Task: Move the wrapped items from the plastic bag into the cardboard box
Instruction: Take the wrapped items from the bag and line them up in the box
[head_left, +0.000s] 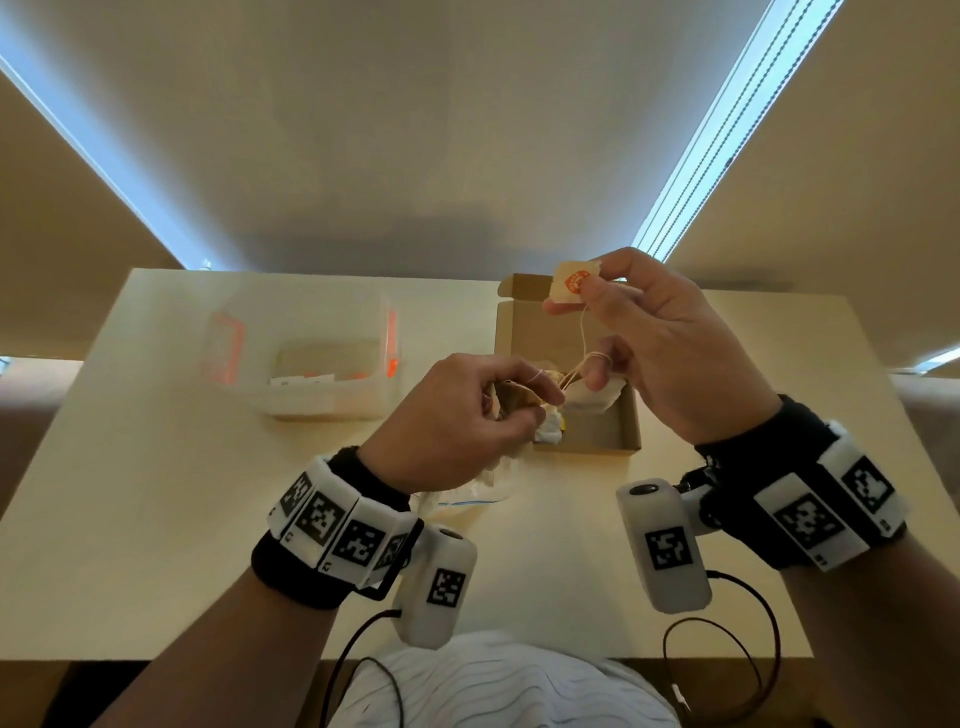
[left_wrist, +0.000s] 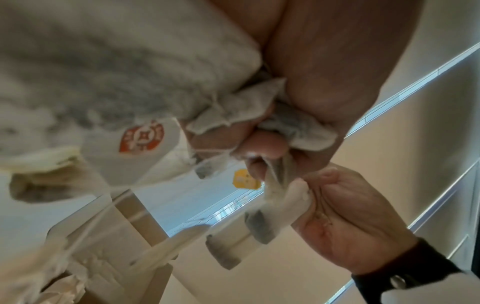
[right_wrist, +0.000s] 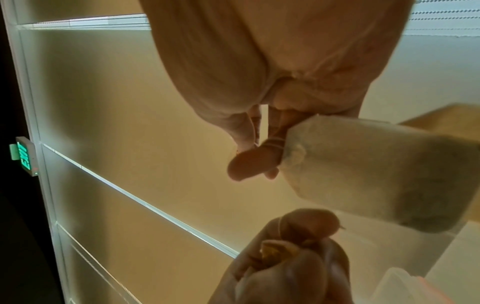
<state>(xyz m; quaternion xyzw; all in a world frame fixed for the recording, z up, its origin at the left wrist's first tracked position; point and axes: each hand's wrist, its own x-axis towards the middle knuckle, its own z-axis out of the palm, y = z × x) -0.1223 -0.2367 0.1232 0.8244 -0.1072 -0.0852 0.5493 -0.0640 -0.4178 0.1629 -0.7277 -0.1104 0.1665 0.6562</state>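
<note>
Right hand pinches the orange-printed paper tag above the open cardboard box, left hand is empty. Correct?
Not quite. The left hand is not empty: its grip holds tangled tea bags and string, as the left wrist view shows. The right hand does pinch the orange-printed paper tag above the open cardboard box.

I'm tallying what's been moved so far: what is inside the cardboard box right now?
Inside the cardboard box, pale tea bags lie near its left front corner; bare floor shows at front right. The left hand and right hand cover the rest, so no count.

Left hand (head_left: 457, 415): my fingers curled tight, pinching, at 9 o'clock of my right.
Right hand (head_left: 670, 343): raised, thumb and forefinger pinching; little finger apparently hooked.
</note>
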